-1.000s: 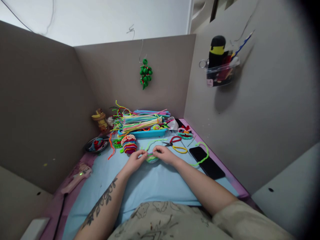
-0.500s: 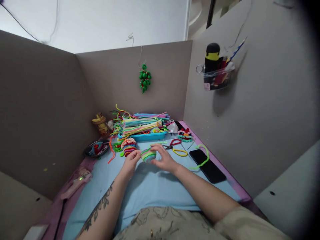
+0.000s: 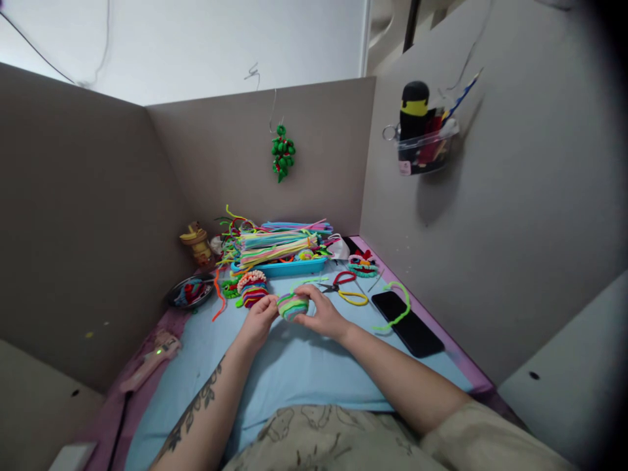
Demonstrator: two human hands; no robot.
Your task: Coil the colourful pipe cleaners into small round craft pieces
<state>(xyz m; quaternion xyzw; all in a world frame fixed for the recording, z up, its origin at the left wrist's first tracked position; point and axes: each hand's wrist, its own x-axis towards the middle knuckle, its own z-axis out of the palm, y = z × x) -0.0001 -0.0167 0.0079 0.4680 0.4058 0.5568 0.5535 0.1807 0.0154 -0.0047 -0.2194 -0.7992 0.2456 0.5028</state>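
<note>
Between my hands, above the blue cloth, is a rounded piece of coiled pipe cleaners striped in green, yellow and purple. My left hand pinches its left side with the fingertips. Curved around its right side, thumb below and fingers above, is my right hand. A thin green pipe cleaner end sticks out past its top toward the right. Just behind my left hand stands a multicoloured coiled piece with a peach fuzzy rim. Scissors with one red and one yellow handle lie open beyond my right hand.
A blue tray heaped with pipe cleaners stands at the back. On the right lies a black phone with a green pipe cleaner across it. At left are a dark bowl and a pink glue gun.
The striped piece has turned slightly between my hands and shifted a little to the right. My right fingers have moved slightly over it. Other things lie as before.
</note>
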